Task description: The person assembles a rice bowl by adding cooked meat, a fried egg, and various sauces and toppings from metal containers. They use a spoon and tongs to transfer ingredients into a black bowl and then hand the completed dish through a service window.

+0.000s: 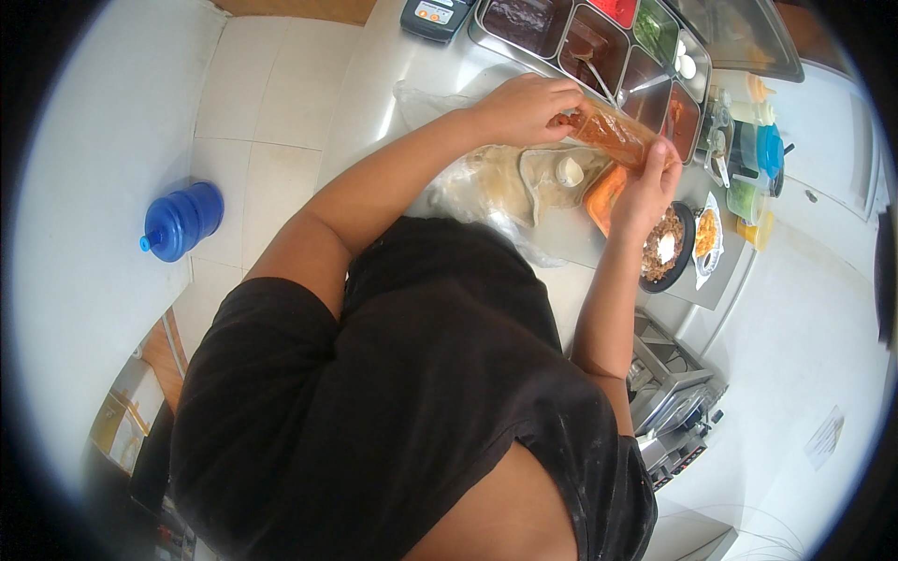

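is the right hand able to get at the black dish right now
Probably yes, once free: the right hand holds one end of the bag, but the black dish sits close by, with nothing seen standing between them.

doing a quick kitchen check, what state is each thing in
Left hand: gripping
Right hand: gripping
Clear plastic with orange food: held between both hands
Steel tray: uncovered, partly filled
Black bowl: holding brown food, white topping
Blue water jug: capped
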`<state>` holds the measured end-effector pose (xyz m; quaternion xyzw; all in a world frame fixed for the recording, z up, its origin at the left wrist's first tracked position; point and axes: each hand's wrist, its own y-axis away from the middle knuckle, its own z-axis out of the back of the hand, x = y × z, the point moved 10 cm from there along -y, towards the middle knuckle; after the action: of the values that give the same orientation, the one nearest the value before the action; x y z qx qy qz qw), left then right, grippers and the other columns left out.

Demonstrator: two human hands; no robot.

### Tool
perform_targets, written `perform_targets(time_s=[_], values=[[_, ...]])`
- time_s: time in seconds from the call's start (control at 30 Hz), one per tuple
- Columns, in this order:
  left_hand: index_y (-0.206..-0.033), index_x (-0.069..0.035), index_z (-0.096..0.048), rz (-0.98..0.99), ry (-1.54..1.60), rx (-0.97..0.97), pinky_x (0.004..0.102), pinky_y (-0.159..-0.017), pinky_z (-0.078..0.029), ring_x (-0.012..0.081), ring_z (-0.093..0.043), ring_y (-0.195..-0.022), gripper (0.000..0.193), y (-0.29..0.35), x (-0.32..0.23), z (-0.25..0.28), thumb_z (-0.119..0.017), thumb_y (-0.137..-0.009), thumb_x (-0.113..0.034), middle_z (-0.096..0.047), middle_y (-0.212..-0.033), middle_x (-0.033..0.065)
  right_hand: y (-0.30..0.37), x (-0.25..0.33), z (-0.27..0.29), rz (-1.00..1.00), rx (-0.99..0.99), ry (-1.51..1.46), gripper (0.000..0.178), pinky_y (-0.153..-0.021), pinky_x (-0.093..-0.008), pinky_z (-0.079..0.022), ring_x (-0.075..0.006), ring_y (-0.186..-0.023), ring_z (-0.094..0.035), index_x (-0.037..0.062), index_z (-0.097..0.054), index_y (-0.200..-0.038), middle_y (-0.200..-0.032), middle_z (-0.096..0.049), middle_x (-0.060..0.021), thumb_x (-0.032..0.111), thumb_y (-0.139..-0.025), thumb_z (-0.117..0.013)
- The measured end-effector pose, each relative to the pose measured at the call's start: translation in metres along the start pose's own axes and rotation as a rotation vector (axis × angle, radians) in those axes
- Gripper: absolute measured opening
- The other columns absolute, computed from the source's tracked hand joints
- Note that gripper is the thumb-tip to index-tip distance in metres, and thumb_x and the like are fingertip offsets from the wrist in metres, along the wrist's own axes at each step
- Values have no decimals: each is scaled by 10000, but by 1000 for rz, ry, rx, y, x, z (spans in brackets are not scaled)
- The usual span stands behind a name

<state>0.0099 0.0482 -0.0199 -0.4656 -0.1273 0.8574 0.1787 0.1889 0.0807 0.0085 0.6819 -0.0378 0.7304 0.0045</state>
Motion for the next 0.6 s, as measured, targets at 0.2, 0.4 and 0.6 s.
perform_targets(time_s=[0.2,0.4,0.6], values=[[-1063,-101,-592,-4,-4,3,387,-743,-464,261,-592,-847,280,-1,0,-1,-625,-795,-172,-585,-1028,65,1,0,-1,-4,-3,-17,243,-848,-267,-451,-138,-932,-549,14,-513,-1106,-1029,-570,-78,213,-967,-524],[-1065,-108,-591,5,16,3,385,-731,-471,260,-601,-841,276,0,2,-1,-619,-797,-165,-592,-1043,63,1,0,-2,1,18,-6,258,-861,-285,-460,-153,-967,-550,15,-513,-1111,-1049,-569,-81,225,-963,-534],[-1064,-104,-589,-10,21,-3,381,-737,-473,261,-606,-855,269,-1,1,-1,-606,-800,-155,-598,-1050,64,2,0,-2,-15,-5,-22,246,-851,-272,-457,-143,-941,-553,15,-511,-1112,-1038,-573,-77,214,-968,-523]])
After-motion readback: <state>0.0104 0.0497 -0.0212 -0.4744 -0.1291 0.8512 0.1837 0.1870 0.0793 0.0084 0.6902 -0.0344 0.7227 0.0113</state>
